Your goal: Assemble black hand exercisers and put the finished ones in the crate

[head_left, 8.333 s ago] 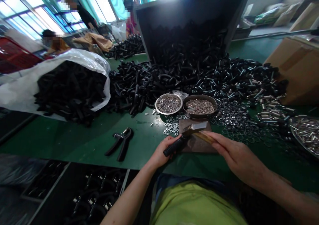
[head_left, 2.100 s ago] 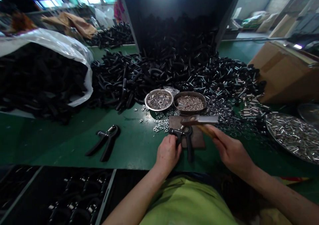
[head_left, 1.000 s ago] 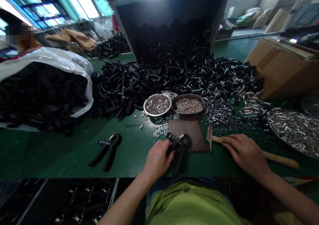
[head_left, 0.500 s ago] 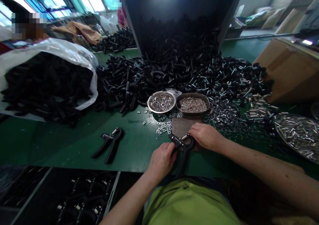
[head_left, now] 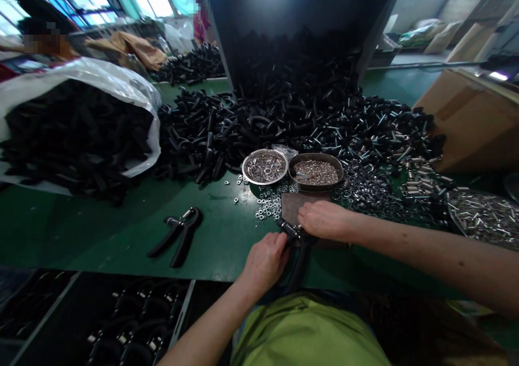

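Observation:
My left hand [head_left: 265, 260] is closed around one handle of a black hand grip exerciser [head_left: 299, 260], just above the table's front edge. Over the top of the exerciser, at its spring, sits my right hand [head_left: 324, 220] with fingers pinched together. It hides most of the spring, and whatever small part those fingers hold cannot be made out. A flat metal plate [head_left: 294, 206] lies partly under the right hand. To the left, a second hand grip exerciser [head_left: 184, 233] with its spring in place rests on the green table [head_left: 227, 252].
Behind my hands stand a round metal bowl [head_left: 245, 170] and an oval tin [head_left: 316, 187] of small metal parts. Nuts [head_left: 267, 208], metal rings [head_left: 365, 187] and black handles [head_left: 259, 120] lie in piles. A plastic bag [head_left: 152, 106] is at left, a cardboard box [head_left: 474, 117] at right.
My right hand has moved left, from the exerciser's right end onto its spring, which it now covers. My left hand keeps its grip on the handle.

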The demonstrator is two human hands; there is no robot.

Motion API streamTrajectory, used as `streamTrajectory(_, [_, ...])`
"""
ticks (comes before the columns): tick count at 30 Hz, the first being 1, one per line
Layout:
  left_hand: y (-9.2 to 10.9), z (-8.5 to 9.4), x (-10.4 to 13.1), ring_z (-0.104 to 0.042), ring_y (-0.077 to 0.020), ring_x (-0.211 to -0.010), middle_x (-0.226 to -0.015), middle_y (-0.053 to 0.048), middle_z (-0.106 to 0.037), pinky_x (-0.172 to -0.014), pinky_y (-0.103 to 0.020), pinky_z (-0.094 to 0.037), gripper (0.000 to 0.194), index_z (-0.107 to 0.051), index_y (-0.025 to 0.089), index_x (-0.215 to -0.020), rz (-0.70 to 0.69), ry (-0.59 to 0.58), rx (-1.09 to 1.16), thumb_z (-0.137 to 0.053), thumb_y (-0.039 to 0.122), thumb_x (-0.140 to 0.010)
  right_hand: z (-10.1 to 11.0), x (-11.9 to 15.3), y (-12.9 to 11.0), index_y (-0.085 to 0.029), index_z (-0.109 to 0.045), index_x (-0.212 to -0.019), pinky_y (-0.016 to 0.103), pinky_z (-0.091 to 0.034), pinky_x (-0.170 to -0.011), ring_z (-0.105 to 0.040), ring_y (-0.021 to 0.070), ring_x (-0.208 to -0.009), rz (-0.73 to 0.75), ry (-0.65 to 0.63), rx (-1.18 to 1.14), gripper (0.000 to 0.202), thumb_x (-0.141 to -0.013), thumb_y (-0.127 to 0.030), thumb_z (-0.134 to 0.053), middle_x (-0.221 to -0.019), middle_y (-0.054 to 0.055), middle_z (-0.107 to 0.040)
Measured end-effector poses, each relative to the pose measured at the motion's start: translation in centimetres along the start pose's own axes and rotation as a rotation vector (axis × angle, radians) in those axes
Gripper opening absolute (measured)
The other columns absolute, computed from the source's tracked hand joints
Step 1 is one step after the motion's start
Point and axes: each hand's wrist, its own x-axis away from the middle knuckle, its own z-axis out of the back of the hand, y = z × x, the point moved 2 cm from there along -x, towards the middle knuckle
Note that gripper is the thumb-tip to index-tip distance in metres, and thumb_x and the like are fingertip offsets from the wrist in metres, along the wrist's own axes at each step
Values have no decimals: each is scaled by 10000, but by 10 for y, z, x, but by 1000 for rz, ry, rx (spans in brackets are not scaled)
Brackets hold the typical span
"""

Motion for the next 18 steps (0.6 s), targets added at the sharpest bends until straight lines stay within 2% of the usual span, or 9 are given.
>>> streamTrajectory(4, [-2, -1, -1, -565, -196, -816, -885, -44, -617, -674, -287, -438, 102, -514, 200, -944, 8, -10, -7, -466, 177, -858, 3, -7, 4, -120, -676, -822, 276, -412, -575, -600, 175, -706, -3, -38, -23, 197, -845, -102, -481, -822, 111, -690])
streamTrajectory(10, [-2, 0, -2, -564, -197, -825, -892, -44, -615, -669, -288, -434, 99, -507, 203, -943, 12, -17, 15, -451, 191, -862, -4, -9, 8, -119, -662, -816, 279, -408, -565, -605, 182, -687, 21, -41, -41, 181, -842, -111, -483, -792, 105, -679])
streamTrajectory(14, [-9, -1, 0, -550, -195, -823, -896, -50, -610, -682, -287, -430, 114, -500, 198, -962, 19, 15, 70, -476, 215, -852, -10, 6, 17, -159, -635, -821, 276, -429, -571, -609, 187, -727, 10, 103, -71, 170, -845, -113, -474, -796, 73, -652])
streamTrajectory(16, [-24, 3, 3, -543, -192, -845, -909, -51, -604, -707, -284, -431, 127, -498, 194, -972, 55, 80, 127, -487, 217, -848, -14, 21, 24, -189, -632, -893, 282, -446, -575, -608, 191, -740, -67, 227, -108, 174, -852, -142, -469, -811, 60, -640])
streamTrajectory(18, [-50, 14, 11, -541, -189, -851, -915, -52, -597, -728, -285, -433, 126, -499, 190, -974, 165, 188, 173, -481, 238, -858, -21, 40, 32, -221, -638, -976, 293, -474, -609, -618, 192, -769, -152, 360, -206, 206, -867, -216, -463, -847, 60, -650])
